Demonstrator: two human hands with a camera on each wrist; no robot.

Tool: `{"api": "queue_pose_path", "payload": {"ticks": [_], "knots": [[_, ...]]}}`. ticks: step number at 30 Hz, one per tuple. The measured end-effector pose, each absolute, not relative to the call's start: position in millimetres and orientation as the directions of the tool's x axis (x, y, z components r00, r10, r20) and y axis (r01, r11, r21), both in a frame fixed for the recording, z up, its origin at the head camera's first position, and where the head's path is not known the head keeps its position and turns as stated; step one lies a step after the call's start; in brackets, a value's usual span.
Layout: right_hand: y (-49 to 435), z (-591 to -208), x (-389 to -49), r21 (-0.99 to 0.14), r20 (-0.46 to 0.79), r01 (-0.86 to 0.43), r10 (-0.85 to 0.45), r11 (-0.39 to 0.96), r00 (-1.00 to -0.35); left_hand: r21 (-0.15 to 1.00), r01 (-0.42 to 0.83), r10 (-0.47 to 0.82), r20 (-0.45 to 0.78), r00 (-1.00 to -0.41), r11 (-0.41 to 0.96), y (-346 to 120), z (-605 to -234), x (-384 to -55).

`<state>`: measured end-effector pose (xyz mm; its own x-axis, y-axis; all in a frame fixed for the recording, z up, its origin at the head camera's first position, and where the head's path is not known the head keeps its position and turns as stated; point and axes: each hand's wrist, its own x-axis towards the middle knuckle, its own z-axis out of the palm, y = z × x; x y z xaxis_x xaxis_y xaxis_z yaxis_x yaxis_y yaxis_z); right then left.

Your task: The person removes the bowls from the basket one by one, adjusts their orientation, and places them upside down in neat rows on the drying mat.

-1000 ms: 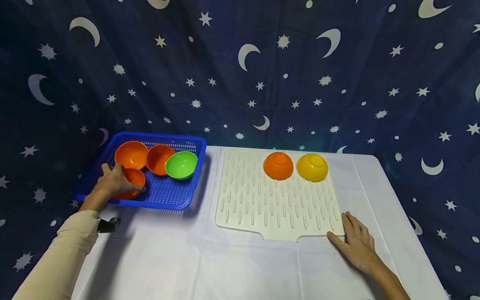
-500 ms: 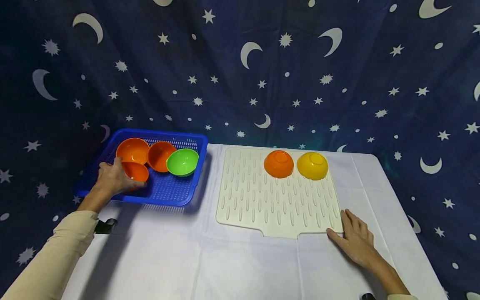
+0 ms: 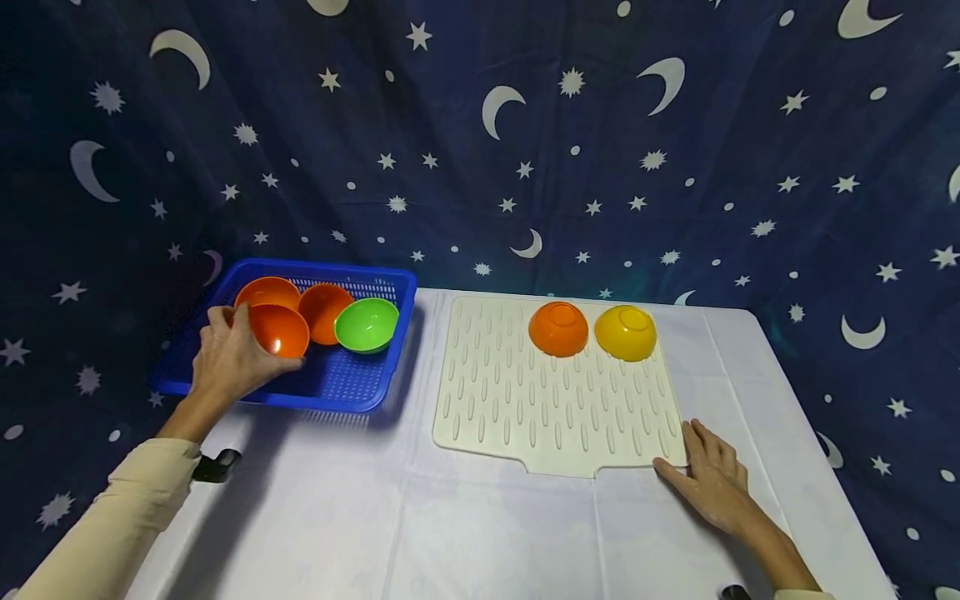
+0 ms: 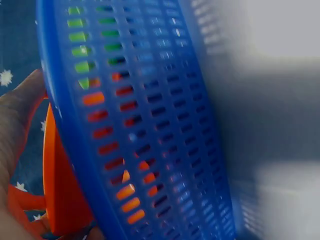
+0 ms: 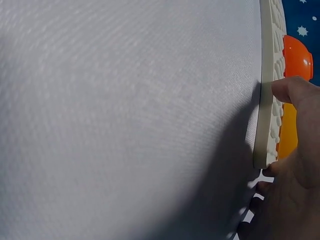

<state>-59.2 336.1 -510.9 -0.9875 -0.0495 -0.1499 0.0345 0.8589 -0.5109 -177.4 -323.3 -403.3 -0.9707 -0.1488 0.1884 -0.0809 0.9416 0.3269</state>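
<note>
In the head view, the left hand (image 3: 232, 350) grips a glossy orange round bowl (image 3: 277, 332), which has risen and tipped toward the camera over the past half second; I judge it is coming clear of the blue rectangular perforated plastic basket (image 3: 345, 407). Beyond it, two more orange bowls (image 3: 324, 315) and one light-green round bowl (image 3: 367, 327) sit in the basket. The single cream ridged mat (image 3: 577, 408) bears one upturned orange bowl (image 3: 558, 330) and one upturned yellow bowl (image 3: 626, 335): six bowls altogether, four orange. The left wrist view shows the gripped bowl beside the basket's rim. In the right wrist view, the right hand (image 5: 305, 155) rests at the mat's corner, fingers extended, grasping nothing.
</note>
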Motion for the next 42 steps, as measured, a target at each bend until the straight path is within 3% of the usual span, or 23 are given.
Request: {"api": "queue_pose_path", "payload": {"ticks": [11,19,23,42], "knots": [[331,-488,-71,-0.507,-0.203,0.099,-0.007,0.856,-0.979,0.5,-0.046,-0.192,0.246,-0.95,0.865,-291,-393,-160],[310,-477,-80,-0.61,0.096,-0.064,-0.006,0.79,-0.995,0.643,0.02,-0.222,0.293,-0.93,0.766,-255,-384,-153],[294,-470,-81,-0.633,0.156,-0.114,-0.018,0.765,-0.988,0.674,0.023,-0.213,0.266,-0.94,0.738,-240,-379,-152],[208,-454,-100,-0.819,0.116,-0.164,-0.12,0.551,-0.986,0.787,0.119,-0.063,0.196,-0.979,0.606,-160,-388,-152]]}}
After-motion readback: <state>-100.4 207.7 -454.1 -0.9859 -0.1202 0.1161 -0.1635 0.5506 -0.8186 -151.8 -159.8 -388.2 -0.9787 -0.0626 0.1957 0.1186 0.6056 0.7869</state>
